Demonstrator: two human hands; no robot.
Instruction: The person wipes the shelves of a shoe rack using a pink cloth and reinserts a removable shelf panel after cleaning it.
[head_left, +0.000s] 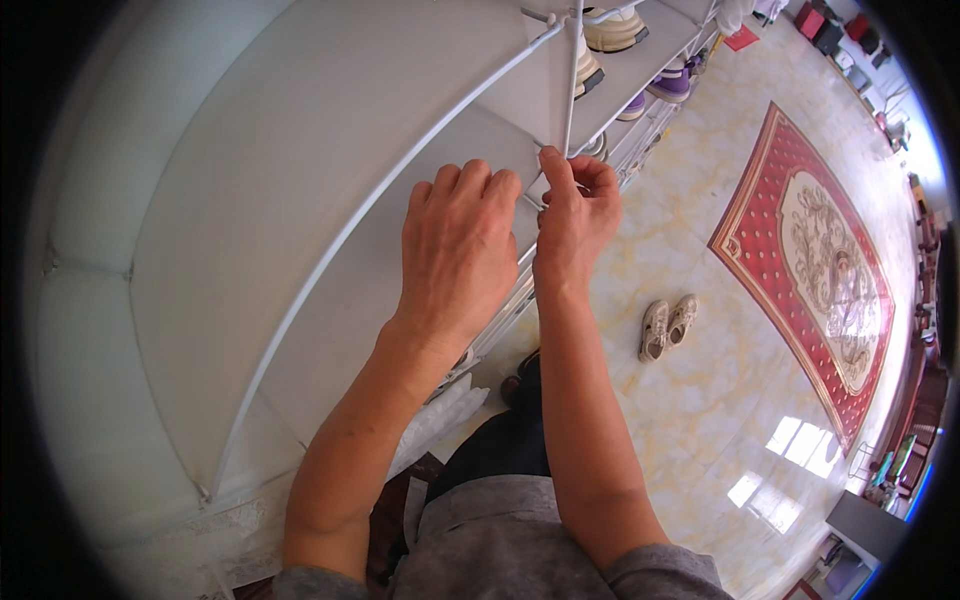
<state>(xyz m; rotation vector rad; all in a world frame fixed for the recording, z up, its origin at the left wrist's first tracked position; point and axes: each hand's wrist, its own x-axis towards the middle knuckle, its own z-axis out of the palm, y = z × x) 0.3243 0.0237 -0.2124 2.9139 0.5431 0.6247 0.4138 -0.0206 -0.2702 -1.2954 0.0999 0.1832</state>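
A white shoe rack with thin metal tubes and pale sheet panels fills the left and top. My right hand (579, 206) is at its front, thumb and fingers closed around the lower visible end of a white upright tube (571, 82). Beside it, my left hand (461, 247) is held back-up with curled fingers over the lower shelf panel (352, 285). Its palm and anything within it are hidden. A curved-looking white rail (337, 247) edges the upper panel (300, 142), left of both hands.
Cream-soled shoes (616, 31) and purple shoes (670, 82) sit on the rack beyond my right hand. A pair of worn sneakers (655, 330) stands on the glossy marbled floor (660, 435). Farther right lies a red patterned rug (817, 270). White plastic (446, 412) hangs near my legs.
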